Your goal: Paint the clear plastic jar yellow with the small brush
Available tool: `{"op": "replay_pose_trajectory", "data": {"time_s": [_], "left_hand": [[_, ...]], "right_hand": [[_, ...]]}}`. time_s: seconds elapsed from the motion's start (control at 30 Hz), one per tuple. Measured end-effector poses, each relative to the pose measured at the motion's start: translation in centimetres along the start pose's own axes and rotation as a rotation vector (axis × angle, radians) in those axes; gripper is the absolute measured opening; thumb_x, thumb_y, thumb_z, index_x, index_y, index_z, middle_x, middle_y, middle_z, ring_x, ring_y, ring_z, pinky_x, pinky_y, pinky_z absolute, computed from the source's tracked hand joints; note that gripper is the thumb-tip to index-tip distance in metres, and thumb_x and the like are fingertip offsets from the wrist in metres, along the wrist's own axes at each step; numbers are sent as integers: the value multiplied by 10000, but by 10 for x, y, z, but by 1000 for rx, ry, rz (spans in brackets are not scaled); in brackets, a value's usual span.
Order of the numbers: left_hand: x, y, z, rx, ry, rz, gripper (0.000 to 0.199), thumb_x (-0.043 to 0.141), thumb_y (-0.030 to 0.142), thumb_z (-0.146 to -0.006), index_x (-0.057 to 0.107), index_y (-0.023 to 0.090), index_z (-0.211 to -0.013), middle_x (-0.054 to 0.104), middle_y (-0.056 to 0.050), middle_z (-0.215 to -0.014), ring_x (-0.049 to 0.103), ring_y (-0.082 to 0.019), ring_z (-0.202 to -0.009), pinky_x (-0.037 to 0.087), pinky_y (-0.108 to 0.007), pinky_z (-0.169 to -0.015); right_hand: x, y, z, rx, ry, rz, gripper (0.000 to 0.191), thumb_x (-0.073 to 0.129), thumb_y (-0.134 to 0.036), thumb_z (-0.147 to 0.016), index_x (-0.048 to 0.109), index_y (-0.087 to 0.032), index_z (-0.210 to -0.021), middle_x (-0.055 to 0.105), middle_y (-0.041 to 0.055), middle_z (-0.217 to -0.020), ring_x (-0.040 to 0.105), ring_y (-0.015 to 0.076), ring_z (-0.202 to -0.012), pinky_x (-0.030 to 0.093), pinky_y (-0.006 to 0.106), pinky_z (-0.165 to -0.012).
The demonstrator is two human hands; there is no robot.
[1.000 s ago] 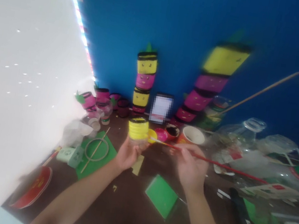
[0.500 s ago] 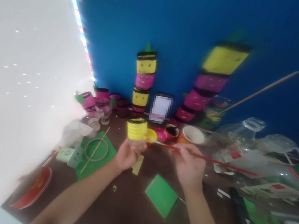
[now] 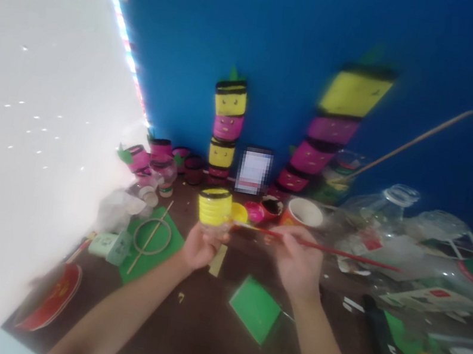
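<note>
My left hand is closed round the lower part of a clear plastic cup, painted yellow with a black band at its rim. Between the fingers of my right hand is a long red-handled paintbrush, held nearly level. Its tip points left and reaches the cup's right side; whether the bristles touch the wall is too blurred to tell. Just behind the brush sit a yellow paint pot, a pink paint pot and a pot of dark paint.
Stacked painted cups with faces stand against the blue wall, beside a blurred-out screen. A paper cup is behind my right hand. Clear plastic bottles crowd the right. Green sheets, a ring and a red lid lie nearer.
The cup in my left hand has tipped slightly and shifted a little left. The brush in my right hand has moved slightly left with it.
</note>
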State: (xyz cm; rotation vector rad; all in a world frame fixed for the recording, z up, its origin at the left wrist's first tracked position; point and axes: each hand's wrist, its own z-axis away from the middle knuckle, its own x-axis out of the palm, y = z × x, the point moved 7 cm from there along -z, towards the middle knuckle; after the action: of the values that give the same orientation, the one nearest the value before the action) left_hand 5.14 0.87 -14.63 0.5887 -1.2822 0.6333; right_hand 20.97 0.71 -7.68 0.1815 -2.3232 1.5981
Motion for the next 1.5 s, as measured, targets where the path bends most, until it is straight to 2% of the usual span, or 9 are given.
{"op": "replay_pose_trajectory", "data": {"time_s": [0.17,0.43,0.57,0.7,0.93,1.07,1.2,1.4,1.5], "left_hand": [[-7,0,1,-42,10,-36,396,311,293,-895,441,140,-1237,579,-21,-642,447,-5,-347,371,-54,-344],[-9,0,0,-35,-12,-23,410,320,278,-894,430,134,-1262,604,-43,-679,506,-19,-382,386,-54,-347],[-10,2,0,-30,-24,13,378,316,268,-892,496,107,-1182,584,-39,-653,486,-9,-363,383,-46,-351],[-11,1,1,-56,-73,22,353,339,263,-879,522,98,-1132,573,-41,-640,488,-10,-375,375,-44,-357],[-17,-2,-3,-111,-125,-19,364,343,299,-871,526,90,-1107,549,-30,-621,458,-25,-363,368,-91,-347],[-21,0,-3,-78,-85,-74,340,329,286,-879,540,97,-1066,525,-13,-608,402,-12,-330,333,-88,-315],[-20,3,-2,-20,-70,-54,331,335,265,-875,515,120,-1113,552,-29,-676,457,-22,-382,343,-78,-321],[-24,2,-3,-50,-70,-63,334,335,289,-874,533,114,-1078,529,-17,-622,422,-20,-354,328,-74,-301],[-23,3,-2,-43,-57,-54,326,341,281,-871,528,131,-1091,515,-4,-604,411,-12,-345,317,-62,-302]], "right_hand": [[-3,2,-2,-6,30,-28,49,659,-258,-726,661,-209,-723,634,0,-678,611,114,-602,528,240,-570],[2,0,1,20,-10,-5,66,651,-271,-726,658,-206,-714,631,4,-672,604,118,-584,530,249,-550],[-5,2,-2,35,74,-62,93,698,-283,-689,666,-206,-729,646,1,-674,614,112,-569,527,229,-535],[-6,4,-2,105,138,-150,160,720,-346,-673,657,-201,-697,631,-9,-594,603,104,-511,506,203,-472],[12,16,5,265,91,-215,241,772,-385,-597,662,-180,-661,623,-4,-530,595,94,-484,492,180,-463],[6,20,3,231,85,-171,233,746,-387,-634,653,-179,-680,638,4,-550,606,108,-498,500,201,-479],[-2,18,1,186,119,-147,213,722,-379,-668,645,-182,-691,636,2,-550,606,114,-494,497,211,-472],[7,18,3,214,66,-183,212,738,-374,-649,659,-181,-686,640,3,-556,606,104,-500,498,197,-480],[2,18,1,194,112,-178,206,739,-367,-650,658,-181,-683,636,3,-548,602,100,-493,489,187,-469]]}}
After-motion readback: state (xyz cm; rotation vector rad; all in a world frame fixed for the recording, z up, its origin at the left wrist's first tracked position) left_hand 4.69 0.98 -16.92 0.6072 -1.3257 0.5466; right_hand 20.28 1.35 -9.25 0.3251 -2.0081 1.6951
